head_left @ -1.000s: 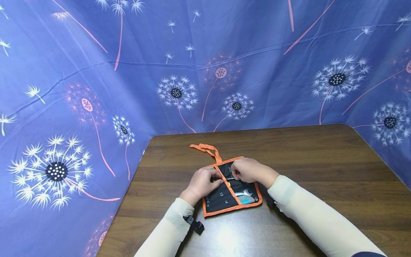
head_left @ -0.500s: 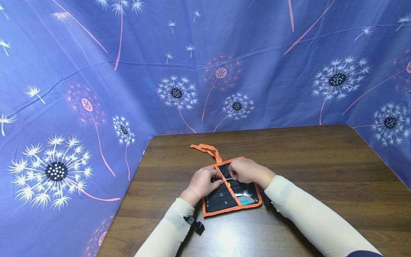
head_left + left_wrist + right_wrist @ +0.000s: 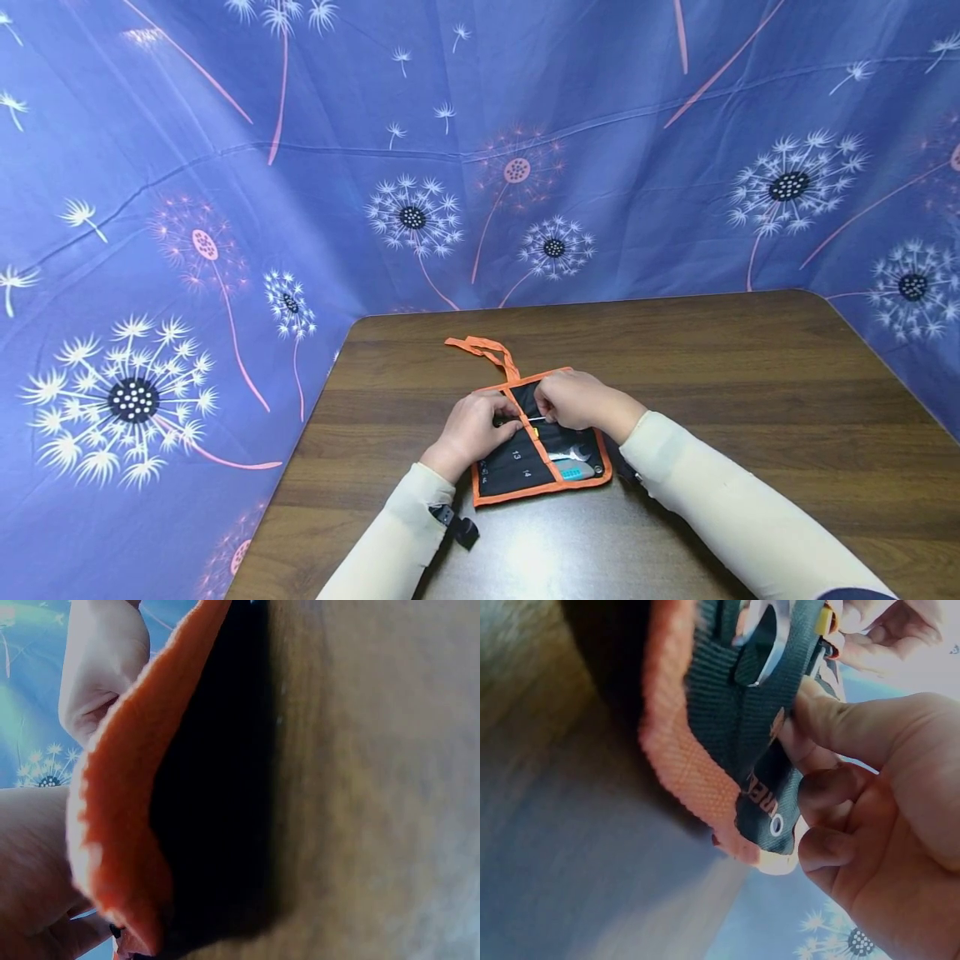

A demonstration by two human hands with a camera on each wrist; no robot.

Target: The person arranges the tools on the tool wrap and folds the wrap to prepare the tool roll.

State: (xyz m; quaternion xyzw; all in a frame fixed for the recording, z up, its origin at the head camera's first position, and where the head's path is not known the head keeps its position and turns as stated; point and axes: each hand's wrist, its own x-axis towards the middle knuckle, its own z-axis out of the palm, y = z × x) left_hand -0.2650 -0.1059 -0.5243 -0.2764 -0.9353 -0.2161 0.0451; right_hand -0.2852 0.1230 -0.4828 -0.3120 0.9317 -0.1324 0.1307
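A black tool pouch (image 3: 516,473) with orange trim lies on the table, its pockets divided by an orange band. My left hand (image 3: 471,427) is at the left side of that band, thumb and fingers pinching the pocket edge. My right hand (image 3: 573,398) is over the pouch's far right part, fingers curled, pinching a thin silvery rod (image 3: 537,418) that runs toward the band. Its far end is hidden, so its kind does not show. In the right wrist view the right thumb (image 3: 855,724) presses against the forefinger. An open-ended wrench (image 3: 576,452) sticks out of a pocket.
Beside the wrench is a teal and grey handle (image 3: 576,469) in a pocket. An orange tie strap (image 3: 487,348) trails from the pouch's far edge onto the wooden table (image 3: 712,358). A blue dandelion-print cloth (image 3: 637,167) hangs behind and at the left.
My right hand has shifted slightly left, toward the band, with the rod still in its fingers. The left hand and the pouch stay almost where they were.
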